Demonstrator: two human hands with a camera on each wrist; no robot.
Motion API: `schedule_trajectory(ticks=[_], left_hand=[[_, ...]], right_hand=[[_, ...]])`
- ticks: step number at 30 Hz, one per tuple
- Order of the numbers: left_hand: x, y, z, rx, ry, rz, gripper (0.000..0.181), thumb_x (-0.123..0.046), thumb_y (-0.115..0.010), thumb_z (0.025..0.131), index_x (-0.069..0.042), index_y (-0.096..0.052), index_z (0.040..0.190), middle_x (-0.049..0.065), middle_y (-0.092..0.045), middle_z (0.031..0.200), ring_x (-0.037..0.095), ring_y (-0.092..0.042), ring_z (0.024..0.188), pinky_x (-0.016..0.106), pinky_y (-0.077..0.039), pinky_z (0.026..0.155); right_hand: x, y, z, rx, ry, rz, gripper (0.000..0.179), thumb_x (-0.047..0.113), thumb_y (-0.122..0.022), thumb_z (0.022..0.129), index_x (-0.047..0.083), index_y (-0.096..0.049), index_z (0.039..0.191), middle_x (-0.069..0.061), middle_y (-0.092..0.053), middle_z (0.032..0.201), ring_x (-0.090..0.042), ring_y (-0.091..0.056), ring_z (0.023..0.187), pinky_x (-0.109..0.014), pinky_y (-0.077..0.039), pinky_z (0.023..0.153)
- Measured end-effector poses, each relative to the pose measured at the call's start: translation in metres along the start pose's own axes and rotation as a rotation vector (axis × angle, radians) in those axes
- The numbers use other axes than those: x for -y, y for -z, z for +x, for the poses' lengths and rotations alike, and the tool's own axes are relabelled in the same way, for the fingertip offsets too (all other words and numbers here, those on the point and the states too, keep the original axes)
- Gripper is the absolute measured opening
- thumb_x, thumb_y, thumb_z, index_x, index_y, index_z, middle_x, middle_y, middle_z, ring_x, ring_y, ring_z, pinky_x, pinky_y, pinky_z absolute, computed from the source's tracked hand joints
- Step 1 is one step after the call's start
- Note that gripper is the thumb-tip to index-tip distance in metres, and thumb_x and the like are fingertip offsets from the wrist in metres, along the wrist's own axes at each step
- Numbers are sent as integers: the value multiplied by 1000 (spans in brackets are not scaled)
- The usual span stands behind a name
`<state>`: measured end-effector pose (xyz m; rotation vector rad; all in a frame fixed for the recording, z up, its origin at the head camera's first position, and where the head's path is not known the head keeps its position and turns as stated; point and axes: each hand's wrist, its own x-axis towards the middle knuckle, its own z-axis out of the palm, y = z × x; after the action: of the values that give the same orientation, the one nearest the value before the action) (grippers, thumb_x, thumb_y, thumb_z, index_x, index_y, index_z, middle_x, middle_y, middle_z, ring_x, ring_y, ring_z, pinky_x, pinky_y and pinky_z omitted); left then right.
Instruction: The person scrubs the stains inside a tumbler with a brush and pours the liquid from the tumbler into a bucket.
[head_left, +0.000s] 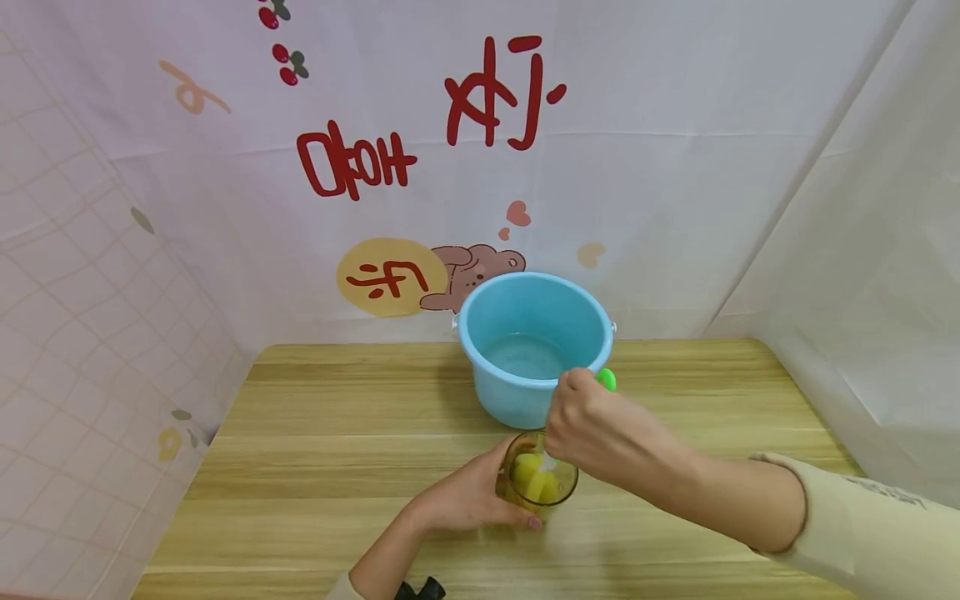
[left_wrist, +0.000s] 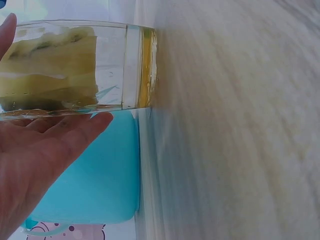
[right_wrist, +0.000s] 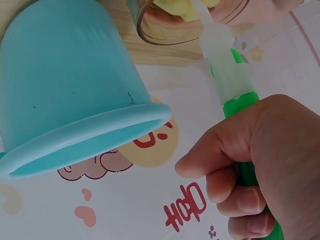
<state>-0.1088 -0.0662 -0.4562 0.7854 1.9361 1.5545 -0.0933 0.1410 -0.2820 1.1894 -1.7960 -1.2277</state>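
Observation:
My left hand (head_left: pixel 465 496) grips a clear amber-tinted glass (left_wrist: pixel 110 65), thumb on one side and fingers on the other. The glass stands upright, its base at the wooden tabletop. Inside it sits the yellow sponge head (head_left: pixel 527 469) of a cup brush (right_wrist: pixel 232 82), whose handle is white and green. Above the rim, my right hand (head_left: pixel 588 421) holds the green part of that handle, fingers curled round it. In the left wrist view, the sponge fills much of the glass but stops short of the bottom.
Just behind the glass stands a light blue bucket (head_left: pixel 513 404), with what looks like a little water at its bottom. The wooden table (head_left: pixel 330 417) reaches back to a printed white cloth (head_left: pixel 675 208), and similar cloth hangs on both sides.

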Motion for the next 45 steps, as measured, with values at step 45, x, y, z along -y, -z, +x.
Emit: schedule_trajectory(ticks=[45], left_hand=[[-1, 0, 0, -10, 23, 29, 86, -25, -89, 87, -26, -37, 156, -11, -50, 150, 12, -45, 140, 35, -36, 118]], right_hand=[[-17, -34, -20, 49, -36, 156, 33, -5, -64, 69, 4, -36, 54, -11, -44, 50, -23, -39, 50, -25, -23, 56]])
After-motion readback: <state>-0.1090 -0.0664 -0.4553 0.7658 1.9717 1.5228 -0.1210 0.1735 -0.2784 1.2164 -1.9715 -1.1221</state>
